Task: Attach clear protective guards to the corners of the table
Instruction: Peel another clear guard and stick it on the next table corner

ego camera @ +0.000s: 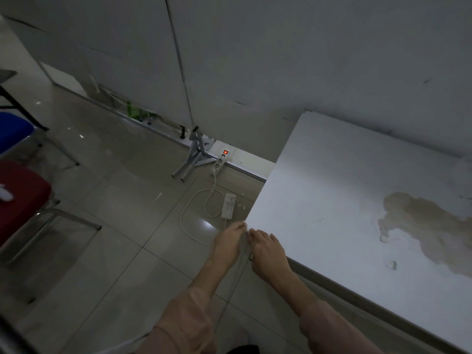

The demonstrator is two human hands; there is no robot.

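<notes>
A white table (344, 200) with a brown stain fills the right side; its near-left corner points toward me. Both hands meet at that corner. My left hand (227, 245) lies against the corner's left side, fingers fairly straight. My right hand (267, 250) lies on the tabletop edge just right of the corner, fingertips at the corner. A small clear glint at the corner tip (246, 223) may be the clear guard; it is too small and dim to make out. Pink sleeves cover both forearms.
On the tiled floor left of the table lie a white power strip (228, 205) with a looped cord and a second strip (219, 162) with a lit red switch. A folded metal stand (192, 157) leans by the wall. A red chair (23, 200) and a blue chair (15, 134) stand at left.
</notes>
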